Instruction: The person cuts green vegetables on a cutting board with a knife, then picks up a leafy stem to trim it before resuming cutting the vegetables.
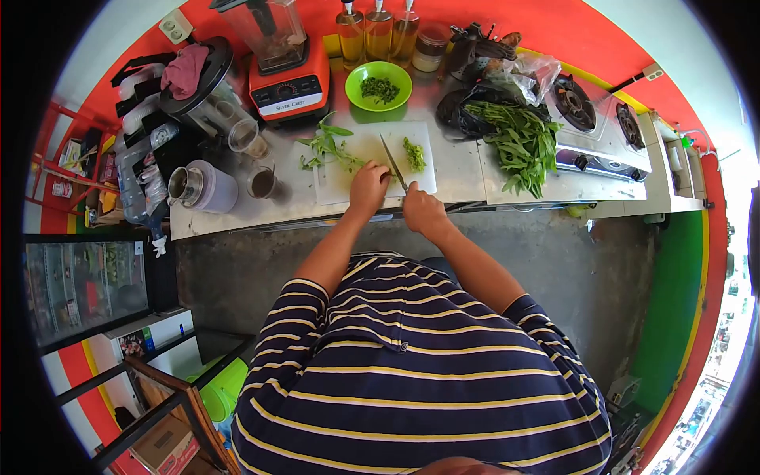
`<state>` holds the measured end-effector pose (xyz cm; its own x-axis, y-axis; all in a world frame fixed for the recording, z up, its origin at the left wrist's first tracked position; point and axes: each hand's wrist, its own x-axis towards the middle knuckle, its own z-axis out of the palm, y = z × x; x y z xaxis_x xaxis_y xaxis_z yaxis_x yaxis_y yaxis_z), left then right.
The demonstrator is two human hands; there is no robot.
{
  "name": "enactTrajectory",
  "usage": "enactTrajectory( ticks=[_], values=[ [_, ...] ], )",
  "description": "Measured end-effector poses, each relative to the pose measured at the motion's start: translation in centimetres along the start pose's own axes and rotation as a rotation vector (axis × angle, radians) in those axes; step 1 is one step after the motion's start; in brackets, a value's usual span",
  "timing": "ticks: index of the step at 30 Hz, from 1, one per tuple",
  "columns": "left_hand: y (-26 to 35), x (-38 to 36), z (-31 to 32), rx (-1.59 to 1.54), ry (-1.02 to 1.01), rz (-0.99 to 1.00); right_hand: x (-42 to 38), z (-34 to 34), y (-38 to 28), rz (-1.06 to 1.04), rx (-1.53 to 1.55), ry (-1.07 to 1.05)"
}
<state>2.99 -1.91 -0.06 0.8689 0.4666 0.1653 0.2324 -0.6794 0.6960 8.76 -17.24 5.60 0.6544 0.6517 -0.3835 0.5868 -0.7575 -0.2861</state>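
Note:
My right hand (423, 209) is closed round the handle of a kitchen knife (392, 162), whose blade points away from me over the white cutting board (332, 186). Just left of the blade, my left hand (370, 188) rests on the board with bent fingers, pressing on leafy green stems. Those leafy greens (326, 148) spread out beyond it to the board's left edge. To the right of the knife lies a small pile of chopped greens (414, 154). Behind the board, a lime-green bowl (358, 96) contains more chopped greens (380, 90).
A red blender (289, 93) stands behind left, near a glass of dark liquid (262, 184) and a metal-topped container (207, 187). Rightward, a large bunch of leafy greens (522, 146) spills from a black bag (459, 113) beside a gas stove (602, 150). Oil bottles (378, 36) line the wall.

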Motion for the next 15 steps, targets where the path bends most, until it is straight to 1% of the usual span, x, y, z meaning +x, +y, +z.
enactTrajectory(
  ticks=[2,3,5,6,8,10,12,14,15],
  values=[
    [-0.3,-0.1,0.5,-0.025,0.081,0.109,-0.1,-0.3,-1.1,0.023,-0.026,-0.002],
    [-0.2,-0.3,0.3,-0.025,0.079,0.106,0.0,-0.1,-1.5,0.041,-0.032,-0.031],
    [-0.1,-0.6,-0.2,0.163,0.166,0.271,0.3,-0.1,-1.8,0.061,-0.038,-0.060],
    [-0.4,-0.5,-0.3,0.162,0.163,0.272,0.7,-0.1,-1.8,0.046,-0.042,-0.047],
    [-1.1,-0.6,-0.5,0.152,0.131,0.340,1.6,-0.1,-1.4,0.038,-0.044,-0.040],
    [-0.9,-0.4,-0.7,0.143,0.115,0.334,1.9,-0.6,-1.0,-0.031,-0.138,-0.021],
    [-0.8,-0.6,-0.8,0.135,0.104,0.324,1.4,-0.4,-1.1,-0.014,-0.140,-0.027],
    [-0.7,-0.6,-0.8,0.118,0.163,0.317,0.9,-0.3,-1.5,-0.007,-0.142,-0.026],
    [-0.8,-0.5,-0.7,0.119,0.164,0.316,0.6,0.1,-1.6,0.041,-0.100,-0.067]
  ],
)
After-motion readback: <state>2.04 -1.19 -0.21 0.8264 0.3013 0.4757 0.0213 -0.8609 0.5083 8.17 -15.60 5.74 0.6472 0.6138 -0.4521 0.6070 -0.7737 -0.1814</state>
